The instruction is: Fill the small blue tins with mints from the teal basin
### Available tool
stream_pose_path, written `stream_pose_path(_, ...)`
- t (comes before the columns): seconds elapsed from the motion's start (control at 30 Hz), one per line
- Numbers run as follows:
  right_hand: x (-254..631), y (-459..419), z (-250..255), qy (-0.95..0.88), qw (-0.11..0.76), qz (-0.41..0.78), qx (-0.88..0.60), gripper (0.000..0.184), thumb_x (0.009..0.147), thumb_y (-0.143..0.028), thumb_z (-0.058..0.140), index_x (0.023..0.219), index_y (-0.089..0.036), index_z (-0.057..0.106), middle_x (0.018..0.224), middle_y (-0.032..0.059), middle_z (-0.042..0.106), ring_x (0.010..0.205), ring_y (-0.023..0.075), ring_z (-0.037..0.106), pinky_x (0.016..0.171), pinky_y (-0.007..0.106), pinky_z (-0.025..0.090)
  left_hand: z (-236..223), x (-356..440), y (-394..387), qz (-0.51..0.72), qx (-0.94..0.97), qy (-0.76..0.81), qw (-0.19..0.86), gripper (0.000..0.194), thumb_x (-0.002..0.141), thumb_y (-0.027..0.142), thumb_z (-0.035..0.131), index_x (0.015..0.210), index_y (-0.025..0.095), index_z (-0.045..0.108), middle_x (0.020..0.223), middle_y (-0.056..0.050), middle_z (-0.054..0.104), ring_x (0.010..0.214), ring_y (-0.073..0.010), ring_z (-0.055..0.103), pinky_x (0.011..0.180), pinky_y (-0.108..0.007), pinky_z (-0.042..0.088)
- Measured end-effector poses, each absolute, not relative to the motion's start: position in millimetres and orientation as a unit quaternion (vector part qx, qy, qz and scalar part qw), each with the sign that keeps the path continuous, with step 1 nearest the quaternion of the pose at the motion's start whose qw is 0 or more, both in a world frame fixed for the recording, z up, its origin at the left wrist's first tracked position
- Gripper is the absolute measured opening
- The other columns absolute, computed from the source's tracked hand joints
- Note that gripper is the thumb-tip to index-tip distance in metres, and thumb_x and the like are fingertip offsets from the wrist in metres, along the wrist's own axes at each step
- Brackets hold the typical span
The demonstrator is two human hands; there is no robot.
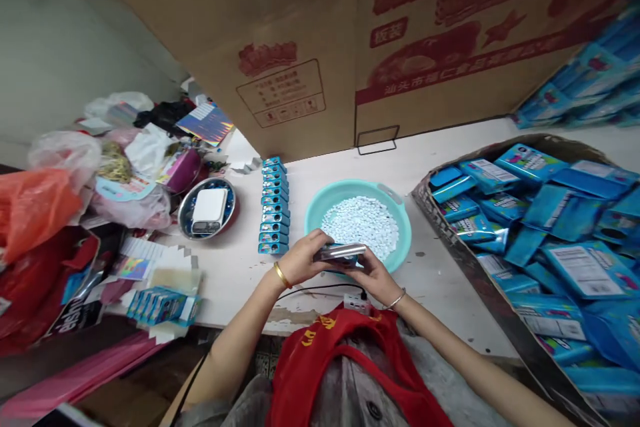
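Over the near rim of a turquoise plastic basin (311, 214), both hands grip a flat, silver-edged tin (341, 252) with a bit of blue showing. My left hand (304, 258), with a gold bracelet at the wrist, closes on its left end. From the right end and below, my right hand (376, 277) holds it; a thin silver bracelet circles that wrist. What is inside the tin cannot be seen. Small pale blue-white tablets (361, 220) lie heaped in the basin. Left of the basin stands a row of small blue boxes (274, 207) with round dark holes.
A large open carton (450, 240) of blue packs stands at right. Tall cardboard (310, 34) walls off the back. A metal bowl (235, 210) with a white device (209, 207) sits at left, near plastic bags (135, 204). A black cable (320, 286) runs along the table's front.
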State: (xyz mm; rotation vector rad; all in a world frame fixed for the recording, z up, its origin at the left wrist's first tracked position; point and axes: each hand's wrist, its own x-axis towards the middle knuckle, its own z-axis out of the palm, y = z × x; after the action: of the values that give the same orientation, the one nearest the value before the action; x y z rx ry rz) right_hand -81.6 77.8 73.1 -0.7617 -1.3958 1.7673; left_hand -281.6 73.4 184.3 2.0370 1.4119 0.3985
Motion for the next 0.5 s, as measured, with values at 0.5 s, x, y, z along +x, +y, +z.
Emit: stream_pose_path(0.5, 7.2, 129.5, 94.4, -0.607, 0.369, 0.463, -0.531, 0.028, 0.081, -0.042, 0.056, 0.095, -0.019, 0.063, 0.087, 0.0057, 0.067, 0.078, 0.0175, 0.062, 0.067, 0.03, 0.051, 82.2, -460.4, -1.4, 0.187, 0.596, 0.76, 0.179, 0.055, 0.062, 0.072, 0.052, 0.088, 0.024, 0.058, 0.086, -0.005, 0.061, 0.078, -0.0254, 0.061, 0.075, -0.039, 0.053)
